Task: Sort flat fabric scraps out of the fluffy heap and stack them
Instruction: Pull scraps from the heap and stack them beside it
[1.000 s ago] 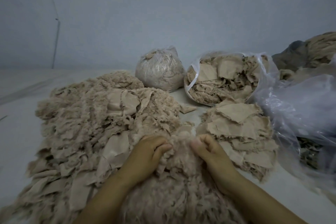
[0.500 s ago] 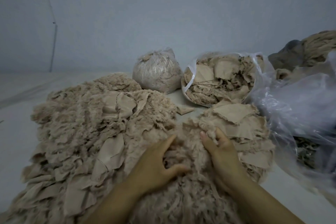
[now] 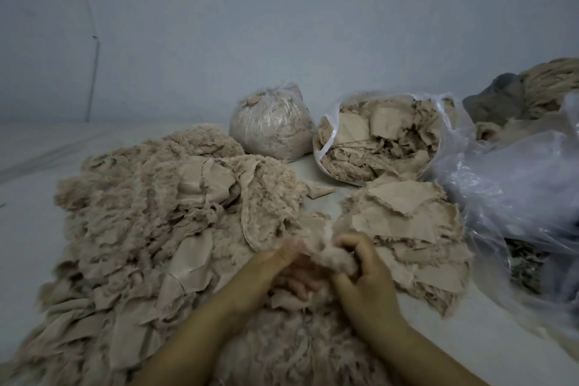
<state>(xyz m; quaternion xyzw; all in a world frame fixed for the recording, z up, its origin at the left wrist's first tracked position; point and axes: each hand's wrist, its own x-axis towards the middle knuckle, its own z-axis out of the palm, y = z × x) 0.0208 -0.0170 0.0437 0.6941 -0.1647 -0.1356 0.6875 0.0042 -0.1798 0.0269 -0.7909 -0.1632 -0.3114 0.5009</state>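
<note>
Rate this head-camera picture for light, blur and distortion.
Head view: dim, flat bluish light with no glare; the left hand is motion-blurred at the fingers, the right hand sharper; wide-angle bending shows at the frame edges; the heap reads soft.

The heap [image 3: 150, 222] is beige cloth, shaggy and matt, with smooth flat patches showing in it. The stack [image 3: 404, 222] is flat woven scraps, matt, with frayed edges. The open bag [image 3: 445, 116] and the tied bag [image 3: 269, 128] are thin clear plastic, glossy and crinkled, as is the sheet [image 3: 517, 185]. The surface [image 3: 28, 191] beneath looks pale, smooth and dull.
</note>
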